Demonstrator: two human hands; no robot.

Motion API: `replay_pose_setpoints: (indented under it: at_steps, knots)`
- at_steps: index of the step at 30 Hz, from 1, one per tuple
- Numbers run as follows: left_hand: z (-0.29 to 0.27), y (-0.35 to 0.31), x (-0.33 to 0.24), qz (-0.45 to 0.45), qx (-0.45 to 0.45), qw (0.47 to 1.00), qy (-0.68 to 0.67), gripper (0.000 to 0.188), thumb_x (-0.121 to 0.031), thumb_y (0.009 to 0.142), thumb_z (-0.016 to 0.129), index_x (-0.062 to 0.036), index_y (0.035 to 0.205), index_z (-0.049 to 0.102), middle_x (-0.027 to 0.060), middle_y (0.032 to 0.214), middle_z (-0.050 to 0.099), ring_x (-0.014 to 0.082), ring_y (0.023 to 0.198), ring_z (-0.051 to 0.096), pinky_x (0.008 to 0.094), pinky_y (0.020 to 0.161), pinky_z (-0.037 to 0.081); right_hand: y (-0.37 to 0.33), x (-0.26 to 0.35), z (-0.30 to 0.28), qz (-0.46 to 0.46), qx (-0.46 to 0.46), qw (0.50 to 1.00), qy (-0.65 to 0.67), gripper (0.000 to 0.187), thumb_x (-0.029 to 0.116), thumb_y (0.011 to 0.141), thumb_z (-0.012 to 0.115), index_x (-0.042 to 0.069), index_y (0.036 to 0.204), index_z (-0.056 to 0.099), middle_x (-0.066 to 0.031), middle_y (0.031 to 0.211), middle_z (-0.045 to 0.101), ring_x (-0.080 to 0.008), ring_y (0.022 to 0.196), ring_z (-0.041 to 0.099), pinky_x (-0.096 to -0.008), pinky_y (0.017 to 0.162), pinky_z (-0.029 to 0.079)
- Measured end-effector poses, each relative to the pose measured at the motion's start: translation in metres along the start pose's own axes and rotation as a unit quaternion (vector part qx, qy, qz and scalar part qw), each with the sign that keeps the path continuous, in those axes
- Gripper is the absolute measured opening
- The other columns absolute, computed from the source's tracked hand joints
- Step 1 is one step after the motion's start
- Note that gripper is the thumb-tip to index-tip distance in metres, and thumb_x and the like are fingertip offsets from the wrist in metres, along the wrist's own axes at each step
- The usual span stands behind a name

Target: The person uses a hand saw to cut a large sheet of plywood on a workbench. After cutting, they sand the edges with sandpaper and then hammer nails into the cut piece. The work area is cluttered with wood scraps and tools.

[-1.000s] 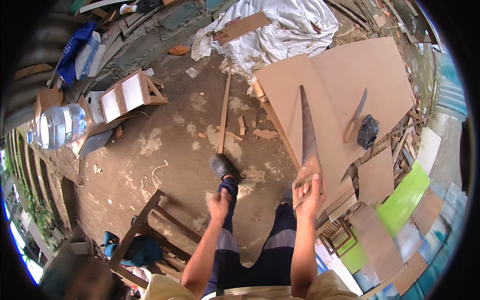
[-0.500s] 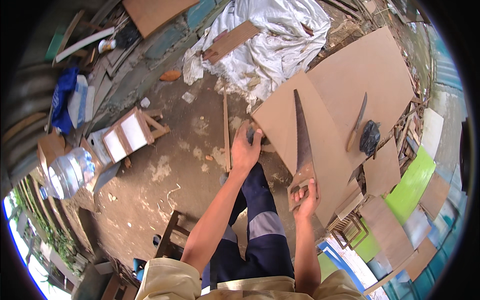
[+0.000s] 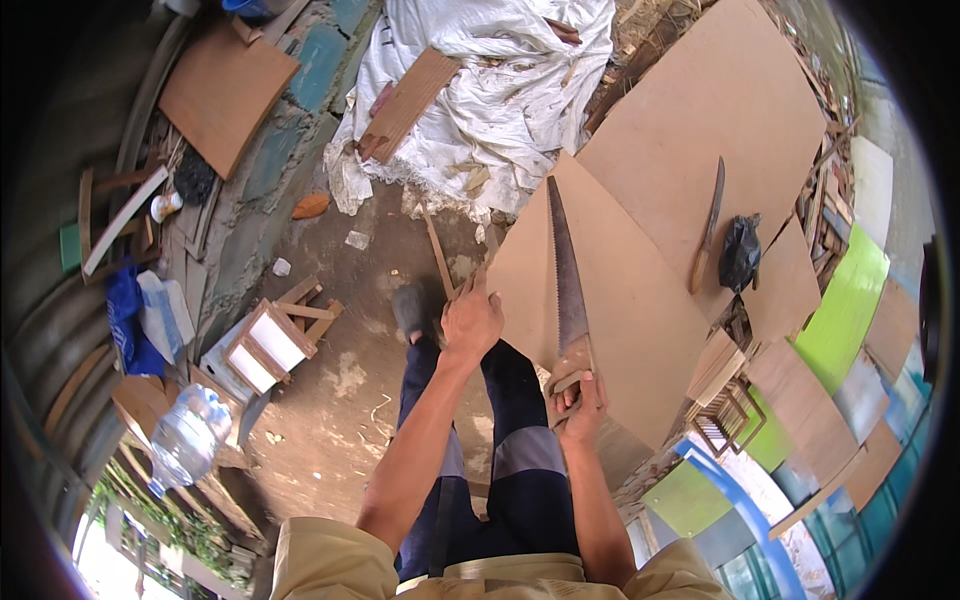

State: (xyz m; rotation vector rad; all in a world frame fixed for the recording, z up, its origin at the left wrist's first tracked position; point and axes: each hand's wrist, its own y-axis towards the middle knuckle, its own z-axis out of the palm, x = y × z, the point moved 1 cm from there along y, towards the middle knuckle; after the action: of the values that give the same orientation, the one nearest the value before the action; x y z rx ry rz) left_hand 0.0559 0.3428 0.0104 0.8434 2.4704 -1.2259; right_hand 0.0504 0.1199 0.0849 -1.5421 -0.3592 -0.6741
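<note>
Saw (image 3: 569, 275) over the board (image 3: 625, 290), with blade pointing away; hard to judge whether touching it or just above. Clasped by the handle in the right hand (image 3: 580, 408), with fingers curled round. Left hand (image 3: 472, 320) at the board's left edge, back upward, fingers partly bent; impossible to tell whether grasping or merely resting. Left palm hidden. White sheet (image 3: 500, 125) cut off at the top.
</note>
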Motion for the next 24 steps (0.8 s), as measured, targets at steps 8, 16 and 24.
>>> replay_pose_setpoints:
  at_steps: [8, 16, 24]
  knots:
    - [-0.007, 0.043, -0.027, -0.066, 0.144, 0.985, 0.062, 0.048, -0.035, 0.104, 0.051, -0.0001, 0.137, 0.048, 0.0264, 0.123, 0.065, 0.0433, 0.113, 0.065, 0.0572, 0.097, 0.049, -0.015, -0.046, 0.027, -0.054, -0.031, 0.996, -0.070, 0.028, 0.024, 0.104, 0.064, 0.002, 0.121, 0.061, 0.0023, 0.070, 0.052, -0.0067, 0.058, 0.047, -0.0257, 0.055, 0.045]
    - [-0.010, 0.064, 0.003, 0.082, 0.131, 0.985, 0.073, 0.042, -0.038, 0.108, 0.044, -0.0009, 0.121, 0.059, 0.0257, 0.113, 0.068, 0.0448, 0.103, 0.067, 0.0523, 0.085, 0.053, -0.048, -0.045, 0.097, -0.069, -0.111, 0.981, -0.140, 0.031, 0.022, 0.103, 0.064, -0.003, 0.122, 0.063, 0.0010, 0.068, 0.053, -0.0072, 0.057, 0.049, -0.0257, 0.054, 0.046]
    - [0.013, 0.178, -0.009, 0.178, 0.127, 0.974, -0.062, 0.047, -0.037, 0.107, 0.049, 0.0012, 0.133, 0.059, 0.0235, 0.125, 0.065, 0.0387, 0.110, 0.066, 0.0447, 0.095, 0.051, -0.067, -0.034, 0.162, -0.043, -0.215, 0.976, 0.000, 0.043, 0.022, 0.102, 0.065, -0.006, 0.134, 0.061, -0.0009, 0.066, 0.055, -0.0089, 0.053, 0.048, -0.0276, 0.052, 0.045]
